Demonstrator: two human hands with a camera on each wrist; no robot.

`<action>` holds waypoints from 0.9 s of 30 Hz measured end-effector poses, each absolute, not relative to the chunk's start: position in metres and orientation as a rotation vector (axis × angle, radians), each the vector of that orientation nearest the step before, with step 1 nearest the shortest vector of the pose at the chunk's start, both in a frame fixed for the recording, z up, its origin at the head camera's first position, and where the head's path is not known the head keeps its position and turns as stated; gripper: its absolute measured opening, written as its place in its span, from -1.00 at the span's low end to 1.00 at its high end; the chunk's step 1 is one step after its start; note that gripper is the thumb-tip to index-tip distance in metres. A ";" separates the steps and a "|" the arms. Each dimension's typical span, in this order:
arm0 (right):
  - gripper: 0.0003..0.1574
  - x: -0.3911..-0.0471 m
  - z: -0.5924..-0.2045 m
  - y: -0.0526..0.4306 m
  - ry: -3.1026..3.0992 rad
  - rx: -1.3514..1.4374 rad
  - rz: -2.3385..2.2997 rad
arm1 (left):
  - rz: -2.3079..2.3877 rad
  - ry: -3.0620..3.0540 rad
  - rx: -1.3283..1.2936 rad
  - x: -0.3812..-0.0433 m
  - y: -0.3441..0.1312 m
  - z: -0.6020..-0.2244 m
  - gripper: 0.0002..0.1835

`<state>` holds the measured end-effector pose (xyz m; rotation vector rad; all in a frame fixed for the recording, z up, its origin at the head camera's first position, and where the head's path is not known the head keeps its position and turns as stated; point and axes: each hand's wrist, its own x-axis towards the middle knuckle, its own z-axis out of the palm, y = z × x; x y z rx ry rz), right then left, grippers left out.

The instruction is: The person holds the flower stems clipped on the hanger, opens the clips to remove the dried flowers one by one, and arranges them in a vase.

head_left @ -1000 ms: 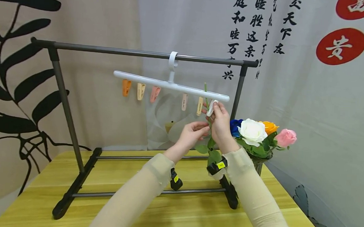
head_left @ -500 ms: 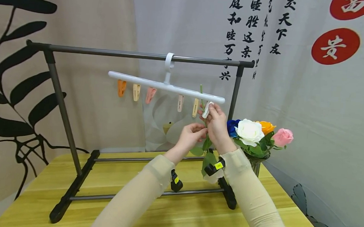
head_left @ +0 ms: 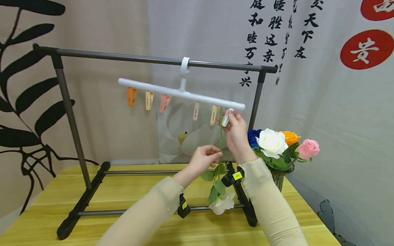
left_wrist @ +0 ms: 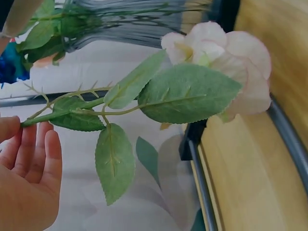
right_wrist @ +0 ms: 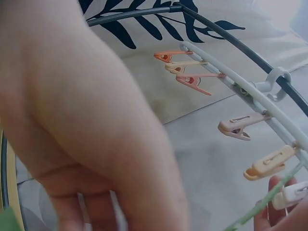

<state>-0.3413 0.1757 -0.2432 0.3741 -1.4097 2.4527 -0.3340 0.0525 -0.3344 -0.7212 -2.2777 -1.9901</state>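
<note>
In the head view my left hand (head_left: 204, 159) pinches the green stem of an artificial flower (head_left: 222, 204) that hangs head down, its pale petals lowest. The left wrist view shows its stem (left_wrist: 48, 116) between thumb and fingers, with serrated leaves and pink-edged petals beyond. My right hand (head_left: 236, 134) pinches a white clothespin (head_left: 226, 118) at the right end of a white hanger (head_left: 181, 93). The stem runs up beside that clothespin; whether its jaws hold the stem I cannot tell. Part of the right fingers is hidden in the right wrist view, where the stem crosses near the white clothespin (right_wrist: 291, 195).
Several orange, yellow and pink clothespins (head_left: 164, 103) dangle from the hanger. It hooks over the dark bar (head_left: 120, 57) of a rack standing on a wooden table (head_left: 138, 231). At the right, a glass vase (head_left: 277, 176) holds blue, white, orange and pink artificial roses (head_left: 272, 143).
My left hand has moved down, drawing the flower lower, so the stem tip no longer sticks up above the hanger. The pale bloom now shows below. My right hand stays at the white clothespin.
</note>
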 end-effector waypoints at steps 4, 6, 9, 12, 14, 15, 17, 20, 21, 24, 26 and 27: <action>-0.47 -0.342 -0.244 0.174 -1.444 0.368 2.454 | -1.968 -2.321 -0.728 -0.327 0.045 -0.342 -0.80; -0.48 -0.342 -0.243 0.172 -1.454 0.359 2.474 | -1.975 -2.330 -0.733 -0.323 0.041 -0.343 -0.78; -0.47 -0.342 -0.243 0.172 -1.460 0.342 2.499 | -1.982 -2.333 -0.746 -0.318 0.036 -0.343 -0.77; -0.43 -0.340 -0.245 0.172 -1.493 0.323 2.488 | -1.981 -2.320 -0.761 -0.315 0.030 -0.341 -0.77; -0.40 -0.338 -0.248 0.173 -1.546 0.331 2.454 | -1.979 -2.302 -0.764 -0.314 0.026 -0.338 -0.77; -0.37 -0.336 -0.250 0.174 -1.575 0.338 2.434 | -1.979 -2.293 -0.762 -0.314 0.024 -0.337 -0.77; -0.33 -0.332 -0.255 0.175 -1.647 0.357 2.377 | -1.993 -2.263 -0.756 -0.314 0.020 -0.335 -0.78; -0.26 -0.322 -0.265 0.177 -1.783 0.413 2.269 | -2.025 -2.212 -0.752 -0.314 0.013 -0.331 -0.79; -0.26 -0.318 -0.269 0.178 -1.836 0.433 2.221 | -2.033 -2.196 -0.756 -0.314 0.011 -0.329 -0.78; -0.26 -0.306 -0.280 0.182 -2.002 0.540 2.029 | -2.057 -2.167 -0.764 -0.312 0.004 -0.322 -0.76; -0.27 -0.298 -0.286 0.183 -2.088 0.637 1.854 | -2.066 -2.156 -0.765 -0.309 -0.001 -0.317 -0.75; -0.27 -0.294 -0.288 0.184 -2.115 0.695 1.752 | -2.074 -2.152 -0.767 -0.308 -0.003 -0.314 -0.74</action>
